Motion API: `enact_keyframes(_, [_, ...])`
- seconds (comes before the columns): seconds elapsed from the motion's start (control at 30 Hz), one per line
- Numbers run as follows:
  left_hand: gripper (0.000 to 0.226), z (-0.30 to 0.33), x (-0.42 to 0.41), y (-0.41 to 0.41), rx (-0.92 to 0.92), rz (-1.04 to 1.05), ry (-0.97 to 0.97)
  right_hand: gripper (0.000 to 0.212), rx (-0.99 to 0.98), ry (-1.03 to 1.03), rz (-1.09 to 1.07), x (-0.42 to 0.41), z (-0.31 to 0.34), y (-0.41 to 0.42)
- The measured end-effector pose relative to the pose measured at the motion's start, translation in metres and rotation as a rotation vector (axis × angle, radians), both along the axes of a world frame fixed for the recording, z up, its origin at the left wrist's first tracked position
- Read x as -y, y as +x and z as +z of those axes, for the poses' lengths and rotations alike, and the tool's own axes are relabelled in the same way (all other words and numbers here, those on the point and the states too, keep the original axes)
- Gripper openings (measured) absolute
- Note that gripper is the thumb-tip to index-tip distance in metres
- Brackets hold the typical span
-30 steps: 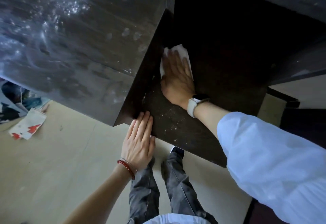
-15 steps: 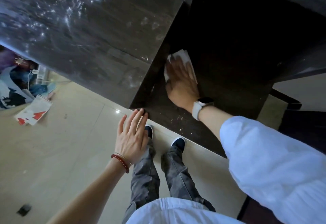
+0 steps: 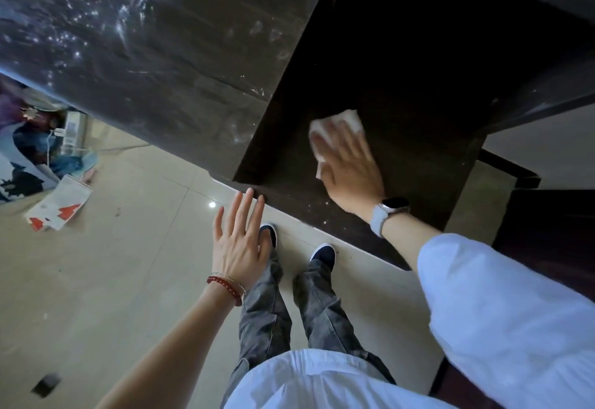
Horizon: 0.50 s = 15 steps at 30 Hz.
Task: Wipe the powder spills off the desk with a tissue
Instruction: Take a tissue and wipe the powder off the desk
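The right hand (image 3: 349, 167) lies flat on the dark worktop (image 3: 418, 93) in the middle right of the frame, and under it is the white tissue (image 3: 349, 119). The tissue sticks out past the fingertips toward the top of the frame and also at the left side of the hand, so only a part of it is covered. The hand is flat, I think, because a flat palm pushes the whole tissue against the surface and picks up more powder in one pass. The fingers (image 3: 341, 141) of this hand are nearly straight and close together, pressing down on the tissue and not pinching it; they look a little blurred. Some pale specks of powder (image 3: 317, 204) remain on the worktop near the front edge, just left of the wrist with the white watch (image 3: 386, 215), so this strip probably needs one more pass. The left hand (image 3: 240, 244) is in the middle of the frame, spread wide and holding nothing. Its fingertips (image 3: 248, 194) reach the front corner of the worktop; whether they touch the edge or stay just before it, I cannot tell. It seems to be there to steady the body while the person leans forward. In the upper left of the frame stands a big glossy dark surface (image 3: 145, 54) with many bright specks and smears; if these are powder or only reflections I cannot say. Below are the pale floor (image 3: 112, 263), the person's shoes, and a torn paper package (image 3: 59, 207) at the left side.
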<state>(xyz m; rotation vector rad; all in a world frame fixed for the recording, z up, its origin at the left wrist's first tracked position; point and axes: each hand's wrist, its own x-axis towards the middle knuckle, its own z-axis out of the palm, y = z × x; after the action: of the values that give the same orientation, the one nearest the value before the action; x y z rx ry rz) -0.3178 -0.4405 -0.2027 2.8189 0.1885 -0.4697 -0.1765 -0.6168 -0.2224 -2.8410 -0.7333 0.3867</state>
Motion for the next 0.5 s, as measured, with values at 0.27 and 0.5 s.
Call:
enact_keyframes(0.27, [0.055,0.002,0.006,0.008,-0.042,-0.016,0.024,0.051,0.003,-0.064,0.265,0.035,0.006,-0.096])
enact_keyframes(0.5, [0.052,0.005,0.010,0.010,-0.037,-0.013,0.012,0.053,-0.055,-0.068,-0.521,0.057,0.009,-0.084])
